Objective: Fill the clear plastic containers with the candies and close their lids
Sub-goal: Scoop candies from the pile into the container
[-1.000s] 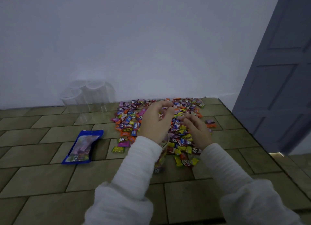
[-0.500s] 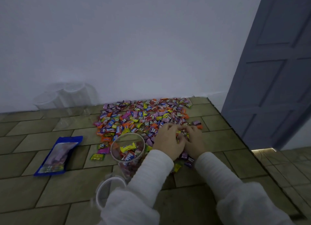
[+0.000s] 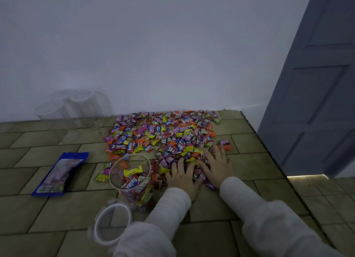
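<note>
This looks like a room in a home. A plain white painted wall [image 3: 153, 45] meets a surface covered in olive-brown, brick-patterned tile [image 3: 57, 208]. At the right stands a grey-blue panelled door [image 3: 317, 103]. A strip of warm light [image 3: 307, 177] shows at its foot. Loose, brightly wrapped sweets [image 3: 163, 137] lie heaped on the tile against the wall, a casual, domestic arrangement rather than a shop or workshop.
</note>
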Demonstrator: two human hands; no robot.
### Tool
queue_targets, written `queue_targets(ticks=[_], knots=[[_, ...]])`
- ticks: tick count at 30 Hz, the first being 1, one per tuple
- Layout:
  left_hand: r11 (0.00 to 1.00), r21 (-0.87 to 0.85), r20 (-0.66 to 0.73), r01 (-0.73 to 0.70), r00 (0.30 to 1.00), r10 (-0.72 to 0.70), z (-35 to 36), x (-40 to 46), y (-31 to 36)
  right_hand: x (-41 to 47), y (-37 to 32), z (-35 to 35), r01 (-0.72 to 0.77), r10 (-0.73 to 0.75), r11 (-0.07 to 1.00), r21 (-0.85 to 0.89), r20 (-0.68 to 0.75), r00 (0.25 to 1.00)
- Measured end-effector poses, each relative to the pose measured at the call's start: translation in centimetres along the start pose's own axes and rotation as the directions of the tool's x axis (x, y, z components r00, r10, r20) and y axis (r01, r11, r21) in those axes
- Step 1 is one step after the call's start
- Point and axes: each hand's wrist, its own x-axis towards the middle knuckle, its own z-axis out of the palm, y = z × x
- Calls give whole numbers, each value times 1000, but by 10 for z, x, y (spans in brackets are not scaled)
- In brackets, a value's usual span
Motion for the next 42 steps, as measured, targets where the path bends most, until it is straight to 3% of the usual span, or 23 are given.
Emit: queue_targets(ticks=[3, 7, 15, 19, 26, 34, 42], knots=[[998, -36, -32, 45, 998, -47, 1, 5, 3, 5, 0, 0, 14, -14, 999, -44, 10, 1000], [995, -61, -56, 76, 995, -80, 0, 13, 2, 6, -1, -2, 31, -39, 995, -95, -89, 995], [987, -128, -74, 100, 991, -110, -6, 18, 4, 6, -14, -19, 98, -98, 985, -139, 9, 995], [983, -155, -81, 97, 991, -110, -12, 16, 7, 9, -16, -25, 47, -47, 999, -19, 19, 999], [940, -330, -238, 87, 956, -172, -36, 15, 10, 15, -27, -43, 28, 1, 953, 303, -95, 995], [872, -487, -447, -58, 874, -192, -93, 3, 25, 17, -57, -78, 107, 73, 749, 654, -242, 967], [796, -571, -559, -199, 805, -200, -159, -18, 4, 11, -111, -113, 158, 166, 378, 912, -234, 958]])
